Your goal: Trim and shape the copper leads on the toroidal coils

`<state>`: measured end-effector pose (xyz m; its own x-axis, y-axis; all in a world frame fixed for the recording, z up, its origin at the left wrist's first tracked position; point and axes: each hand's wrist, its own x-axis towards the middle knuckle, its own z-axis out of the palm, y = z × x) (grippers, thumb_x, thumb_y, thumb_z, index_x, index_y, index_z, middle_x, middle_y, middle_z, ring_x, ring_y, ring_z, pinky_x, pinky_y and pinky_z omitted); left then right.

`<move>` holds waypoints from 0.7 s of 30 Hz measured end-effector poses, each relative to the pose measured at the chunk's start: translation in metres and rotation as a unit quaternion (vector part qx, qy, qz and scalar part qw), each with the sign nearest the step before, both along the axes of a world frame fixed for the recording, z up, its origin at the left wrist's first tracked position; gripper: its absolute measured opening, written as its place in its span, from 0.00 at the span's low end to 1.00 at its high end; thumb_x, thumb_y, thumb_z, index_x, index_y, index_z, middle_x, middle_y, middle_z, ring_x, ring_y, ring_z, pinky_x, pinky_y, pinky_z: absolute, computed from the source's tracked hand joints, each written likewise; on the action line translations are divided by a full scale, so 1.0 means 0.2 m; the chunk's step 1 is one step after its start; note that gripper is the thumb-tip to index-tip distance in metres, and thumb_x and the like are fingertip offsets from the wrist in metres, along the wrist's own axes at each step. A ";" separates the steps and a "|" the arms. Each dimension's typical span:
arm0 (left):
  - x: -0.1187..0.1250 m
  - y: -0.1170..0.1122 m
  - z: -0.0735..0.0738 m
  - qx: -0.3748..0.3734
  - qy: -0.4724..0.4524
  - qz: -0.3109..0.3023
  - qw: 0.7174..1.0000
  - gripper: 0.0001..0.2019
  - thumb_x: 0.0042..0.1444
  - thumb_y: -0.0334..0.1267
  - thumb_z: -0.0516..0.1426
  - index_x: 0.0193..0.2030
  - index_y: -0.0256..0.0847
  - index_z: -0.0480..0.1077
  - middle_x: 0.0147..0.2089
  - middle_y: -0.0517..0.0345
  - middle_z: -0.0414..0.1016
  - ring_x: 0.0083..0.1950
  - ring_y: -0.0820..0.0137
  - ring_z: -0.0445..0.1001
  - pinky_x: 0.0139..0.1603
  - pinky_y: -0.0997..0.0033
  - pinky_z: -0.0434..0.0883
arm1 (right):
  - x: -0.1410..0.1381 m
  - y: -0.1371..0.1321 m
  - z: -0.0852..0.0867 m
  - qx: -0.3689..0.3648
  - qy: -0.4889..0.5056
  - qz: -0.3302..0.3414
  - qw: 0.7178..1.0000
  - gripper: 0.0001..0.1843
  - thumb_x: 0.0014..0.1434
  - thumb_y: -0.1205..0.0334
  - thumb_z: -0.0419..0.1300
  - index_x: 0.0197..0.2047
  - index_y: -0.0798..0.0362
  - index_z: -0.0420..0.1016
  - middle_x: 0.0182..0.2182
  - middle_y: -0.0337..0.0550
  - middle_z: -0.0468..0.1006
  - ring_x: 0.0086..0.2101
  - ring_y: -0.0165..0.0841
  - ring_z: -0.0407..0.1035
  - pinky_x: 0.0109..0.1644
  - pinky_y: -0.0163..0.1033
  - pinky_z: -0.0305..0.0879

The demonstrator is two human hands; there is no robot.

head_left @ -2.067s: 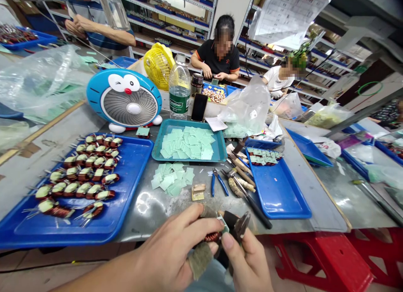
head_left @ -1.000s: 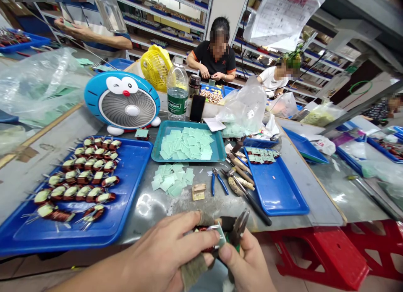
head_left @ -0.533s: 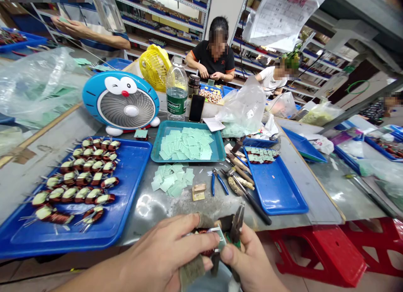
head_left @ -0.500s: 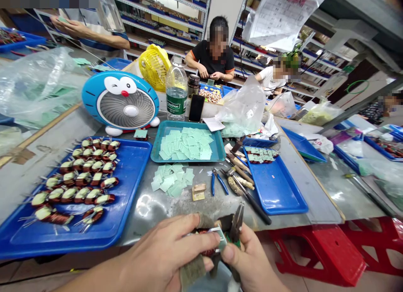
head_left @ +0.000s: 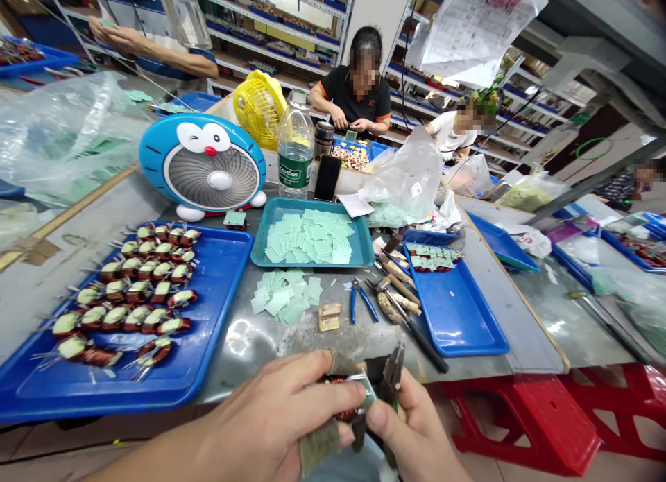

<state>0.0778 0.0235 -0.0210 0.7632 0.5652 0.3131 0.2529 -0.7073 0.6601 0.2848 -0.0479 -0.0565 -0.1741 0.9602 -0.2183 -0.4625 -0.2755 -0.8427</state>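
At the bottom middle, my left hand point(head_left: 291, 412) is closed around a copper-wound coil point(head_left: 344, 414), with tape-like wraps on some of its fingers. A pale green square board point(head_left: 368, 392) lies against the coil, and silvery wire leads cross it. My right hand point(head_left: 411, 426) grips dark-jawed pliers point(head_left: 391, 378), jaws pointing up, while its thumb presses near the board's edge. Fingers hide most of the coil and the pliers' handles. On the table ahead lie loose green boards point(head_left: 286, 295), a small wooden block point(head_left: 329, 317) and blue-handled cutters point(head_left: 363, 302).
To the left, a blue tray point(head_left: 156, 392) carries rows of coils. A teal tray point(head_left: 257, 256) holds more green boards. Hammers and other tools point(head_left: 400, 295) lie beside a right-hand blue tray point(head_left: 463, 322). A cartoon-faced fan point(head_left: 202, 163) and bottle point(head_left: 295, 149) stand behind. Co-workers sit beyond.
The camera view has shifted slightly. Both hands keep their hold on the coil and pliers; the pliers' jaws sit a little lower and tilted slightly more to the right.
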 end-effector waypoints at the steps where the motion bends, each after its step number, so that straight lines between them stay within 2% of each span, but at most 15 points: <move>1: 0.00 0.00 0.00 0.002 -0.001 -0.002 1.000 0.14 0.66 0.42 0.55 0.57 0.50 0.71 0.43 0.56 0.74 0.41 0.74 0.75 0.43 0.81 0.74 | 0.00 0.00 0.00 -0.009 0.002 -0.005 1.000 0.25 0.58 0.51 0.71 0.56 0.47 0.76 0.52 0.48 0.82 0.48 0.39 0.79 0.53 0.44 0.75; 6: 0.00 0.01 0.01 0.002 -0.006 0.005 1.000 0.13 0.66 0.42 0.55 0.57 0.51 0.71 0.43 0.56 0.75 0.41 0.74 0.76 0.43 0.82 0.74 | -0.01 0.01 0.00 0.031 -0.071 -0.050 0.996 0.27 0.55 0.49 0.73 0.54 0.51 0.77 0.48 0.52 0.83 0.47 0.44 0.79 0.52 0.47 0.76; 9: 0.00 0.00 0.00 0.017 -0.008 0.011 1.000 0.13 0.67 0.43 0.55 0.57 0.51 0.71 0.43 0.55 0.75 0.41 0.74 0.76 0.44 0.81 0.75 | 0.02 0.01 -0.01 0.048 -0.106 -0.010 0.993 0.24 0.59 0.51 0.71 0.55 0.51 0.77 0.49 0.51 0.83 0.48 0.43 0.78 0.54 0.46 0.74; 11: 0.00 0.00 0.00 0.025 -0.011 0.009 1.000 0.14 0.67 0.42 0.55 0.57 0.51 0.71 0.43 0.55 0.75 0.41 0.73 0.76 0.45 0.80 0.75 | 0.02 0.01 -0.01 0.031 -0.085 0.013 0.996 0.24 0.59 0.50 0.70 0.56 0.49 0.77 0.50 0.50 0.82 0.50 0.43 0.77 0.56 0.47 0.73; 14: 0.00 0.01 -0.01 0.021 -0.013 -0.002 1.000 0.14 0.67 0.42 0.54 0.57 0.50 0.70 0.43 0.55 0.75 0.42 0.73 0.76 0.44 0.80 0.74 | 0.00 0.01 -0.03 0.012 -0.029 -0.014 0.999 0.25 0.57 0.49 0.72 0.55 0.47 0.78 0.49 0.48 0.83 0.49 0.41 0.78 0.55 0.45 0.73; 17: 0.00 0.02 -0.01 0.005 -0.003 -0.005 1.000 0.13 0.67 0.41 0.55 0.57 0.49 0.71 0.43 0.55 0.75 0.42 0.73 0.76 0.44 0.80 0.74 | -0.04 0.01 -0.06 0.043 -0.004 -0.057 0.997 0.23 0.58 0.53 0.72 0.55 0.44 0.77 0.49 0.44 0.83 0.47 0.36 0.79 0.53 0.39 0.75; 21: 0.00 0.03 0.01 -0.013 0.017 -0.011 1.000 0.12 0.66 0.43 0.56 0.54 0.48 0.72 0.41 0.56 0.73 0.39 0.74 0.74 0.40 0.81 0.72 | -0.04 -0.02 -0.10 0.079 -0.021 -0.066 0.994 0.21 0.62 0.57 0.69 0.58 0.45 0.76 0.50 0.45 0.83 0.49 0.36 0.78 0.55 0.39 0.74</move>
